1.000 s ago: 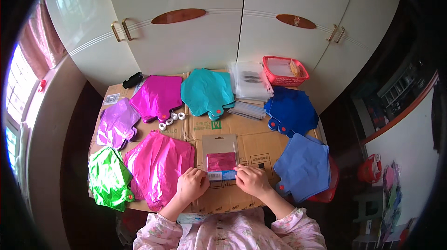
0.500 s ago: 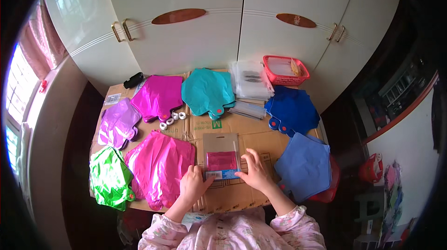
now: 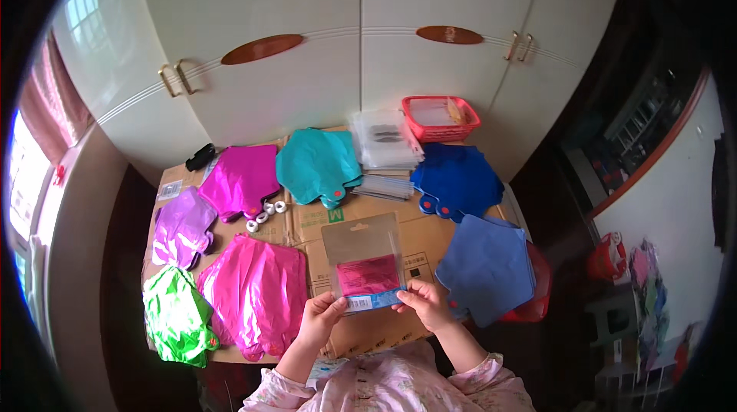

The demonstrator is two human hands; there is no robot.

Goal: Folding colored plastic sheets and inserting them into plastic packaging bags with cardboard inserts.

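Lifted off the surface (image 3: 430, 239) since a moment ago, the clear packet (image 3: 364, 260) with pink foil is now clenched by left hand (image 3: 321, 318) and right hand (image 3: 424, 304).

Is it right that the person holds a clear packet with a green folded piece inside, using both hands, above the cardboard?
Not quite. In the head view the folded piece inside the clear packet is pink, not green. The left hand and right hand do hold it above the cardboard.
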